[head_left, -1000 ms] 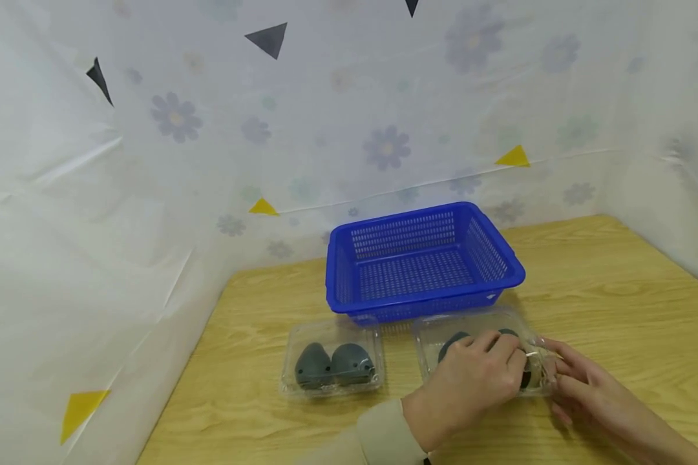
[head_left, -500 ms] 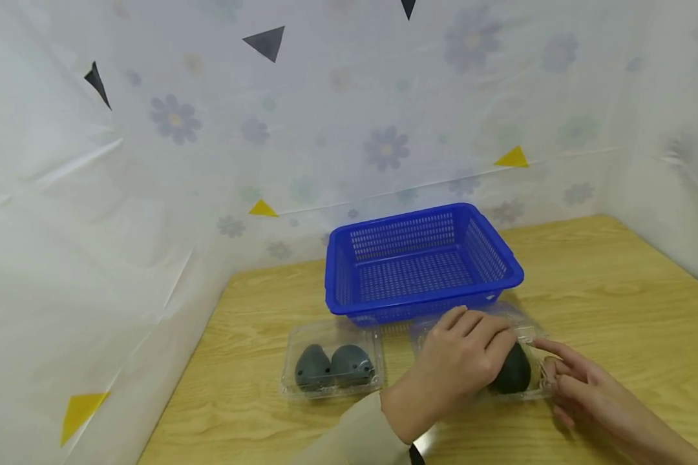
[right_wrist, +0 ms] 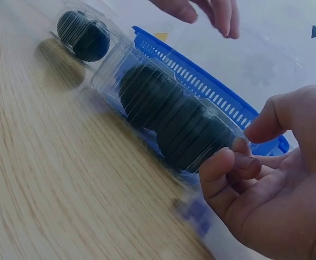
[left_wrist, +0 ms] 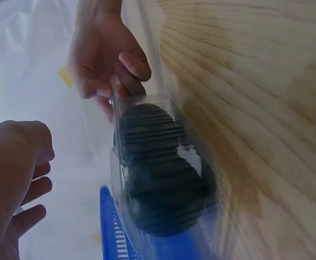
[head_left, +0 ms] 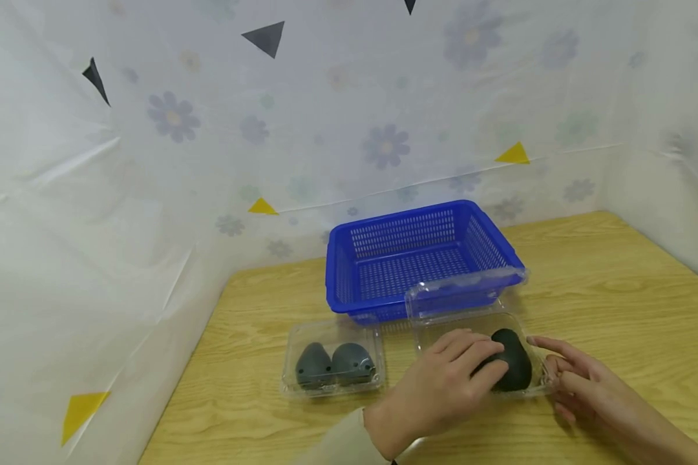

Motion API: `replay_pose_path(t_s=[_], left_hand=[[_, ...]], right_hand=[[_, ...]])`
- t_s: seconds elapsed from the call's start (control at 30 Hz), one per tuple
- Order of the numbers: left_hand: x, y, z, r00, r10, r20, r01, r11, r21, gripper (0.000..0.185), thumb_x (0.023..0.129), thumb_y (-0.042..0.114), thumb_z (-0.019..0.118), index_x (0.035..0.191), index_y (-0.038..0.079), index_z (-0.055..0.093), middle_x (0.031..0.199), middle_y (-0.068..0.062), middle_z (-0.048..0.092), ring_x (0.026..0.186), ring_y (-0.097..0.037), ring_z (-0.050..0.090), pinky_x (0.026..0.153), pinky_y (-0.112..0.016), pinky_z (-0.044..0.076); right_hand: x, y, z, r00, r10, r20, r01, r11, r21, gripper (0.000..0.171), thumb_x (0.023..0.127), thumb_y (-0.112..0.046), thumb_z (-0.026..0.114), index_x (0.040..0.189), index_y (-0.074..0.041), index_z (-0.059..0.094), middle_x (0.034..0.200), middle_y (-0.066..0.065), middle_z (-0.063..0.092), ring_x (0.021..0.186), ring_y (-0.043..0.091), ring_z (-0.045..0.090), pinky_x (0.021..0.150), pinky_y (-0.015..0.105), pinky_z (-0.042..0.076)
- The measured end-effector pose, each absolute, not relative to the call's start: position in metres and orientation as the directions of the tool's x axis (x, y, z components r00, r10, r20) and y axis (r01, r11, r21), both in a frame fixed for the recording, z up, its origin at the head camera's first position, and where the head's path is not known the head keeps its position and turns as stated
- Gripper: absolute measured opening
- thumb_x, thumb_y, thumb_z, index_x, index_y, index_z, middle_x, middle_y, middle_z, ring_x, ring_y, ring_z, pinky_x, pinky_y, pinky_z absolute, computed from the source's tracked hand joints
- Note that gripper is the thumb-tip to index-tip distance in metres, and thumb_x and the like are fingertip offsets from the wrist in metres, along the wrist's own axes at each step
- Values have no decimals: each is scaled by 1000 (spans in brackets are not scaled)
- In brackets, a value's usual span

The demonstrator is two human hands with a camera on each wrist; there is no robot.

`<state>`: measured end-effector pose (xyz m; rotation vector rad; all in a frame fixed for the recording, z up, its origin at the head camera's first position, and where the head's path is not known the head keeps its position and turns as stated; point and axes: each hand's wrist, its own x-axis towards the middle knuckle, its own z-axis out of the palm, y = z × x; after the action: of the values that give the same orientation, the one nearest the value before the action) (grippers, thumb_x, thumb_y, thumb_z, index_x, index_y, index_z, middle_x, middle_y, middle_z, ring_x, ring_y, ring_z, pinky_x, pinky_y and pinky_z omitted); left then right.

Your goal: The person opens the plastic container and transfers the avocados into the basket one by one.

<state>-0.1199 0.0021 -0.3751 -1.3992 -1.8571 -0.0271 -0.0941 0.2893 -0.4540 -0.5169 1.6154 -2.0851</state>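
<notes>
A wooden table (head_left: 616, 303) stands walled by flowered sheeting (head_left: 151, 161). The open box (head_left: 477, 352) lies just before the basket (head_left: 419, 258), its lid up. The left hand (head_left: 442, 387), fingers relaxed, reaches over the dark pieces (head_left: 512, 368). The right wrist view shows the right hand (right_wrist: 266, 200) pinching the box's edge. A closed box (head_left: 331, 365) lies near on the left.
</notes>
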Motion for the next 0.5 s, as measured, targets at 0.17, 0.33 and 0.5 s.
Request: replay_pose_path(t_s=[0.17, 0.33, 0.5], left_hand=[[-125, -7, -382, -204, 785, 585, 818, 465, -338, 27, 90, 24, 61, 114, 18, 70, 122, 2, 66, 115, -11, 61, 108, -23, 46], [-127, -19, -388, -377, 812, 445, 804, 526, -279, 50, 93, 44, 62, 132, 13, 60, 134, -1, 59, 124, -12, 56, 111, -25, 44], [-126, -31, -388, -546, 804, 234, 788, 588, -182, 82, 93, 69, 47, 149, 9, 41, 149, -4, 47, 137, -15, 46, 117, -28, 39]], right_hand=[[-92, 289, -454, -830, -558, 9, 123, -198, -972, 54, 107, -2, 26, 149, -35, 36, 93, -7, 55, 65, 37, 29, 55, 49, 43], [-91, 288, -453, -816, -577, 20, 114, -196, -974, 54, 107, 0, 25, 148, -33, 36, 94, -8, 56, 65, 39, 27, 54, 49, 37], [-91, 285, -450, -789, -614, 0, 125, -161, -979, 54, 107, -1, 25, 148, -35, 36, 93, -7, 56, 64, 42, 29, 54, 49, 39]])
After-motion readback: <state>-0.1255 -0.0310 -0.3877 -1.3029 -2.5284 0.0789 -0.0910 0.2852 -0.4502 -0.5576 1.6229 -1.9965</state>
